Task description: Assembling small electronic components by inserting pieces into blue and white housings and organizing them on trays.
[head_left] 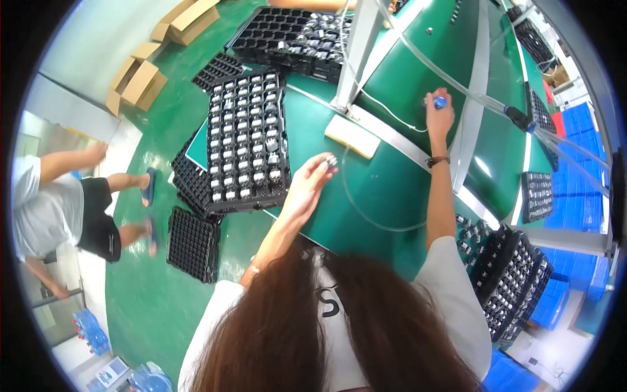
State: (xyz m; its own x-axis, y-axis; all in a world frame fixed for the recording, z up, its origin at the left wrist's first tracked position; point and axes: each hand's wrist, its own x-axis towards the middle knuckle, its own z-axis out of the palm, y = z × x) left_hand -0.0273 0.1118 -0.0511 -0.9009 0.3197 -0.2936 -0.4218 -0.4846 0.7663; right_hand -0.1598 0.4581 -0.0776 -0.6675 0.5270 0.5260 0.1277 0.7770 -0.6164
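We have open green desk [388, 189] between our left grip [312, 178] and right grip [441, 116], crossed by a curved clear tube [392, 229]. Ahead, the pale yellow slab [353, 136] and metal post [358, 59] block passage; the loaded black tray [255, 204] crowds our left, and a hanging hose [480, 100] slants near the right grip

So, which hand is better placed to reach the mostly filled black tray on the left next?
Probably the left hand, holding a silvery part near the tray; the right hand, at a blue item, is farther away.
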